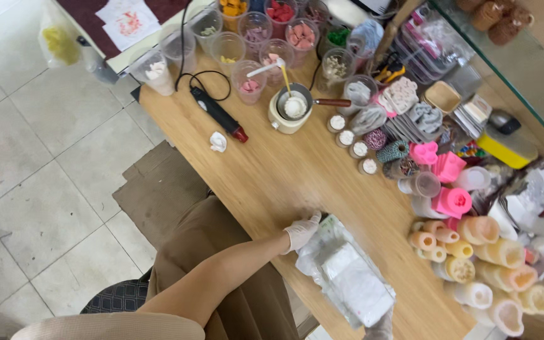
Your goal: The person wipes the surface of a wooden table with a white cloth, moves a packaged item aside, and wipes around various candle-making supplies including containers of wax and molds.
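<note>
1. As I scan from the left, I see tiled floor, then flattened cardboard lying just beside the wooden table.
2. Near the table's far left edge stand clear plastic cups with coloured bits; a black tool with a red tip lies in front of them, cord looped, with a small white moulded piece just beside its tip.
3. My left hand, in a white glove, reaches across the table, fingers closed on the upper corner of a clear plastic bag holding white material.
4. That bag lies on the near part of the table, tilted, running down toward the bottom edge of the view.
5. My right hand is gloved too, barely in frame at the bag's lower end and touching it; I cannot tell how its fingers sit.
6. Mid-table, further off, sits a cream melting pot with a small pan of white stuff on it, small filled jars to its right.
7. Right of the bag: pink moulds, then a cluster of cylindrical candles in cream, orange and yellow, near the bag but apart from it.
</note>
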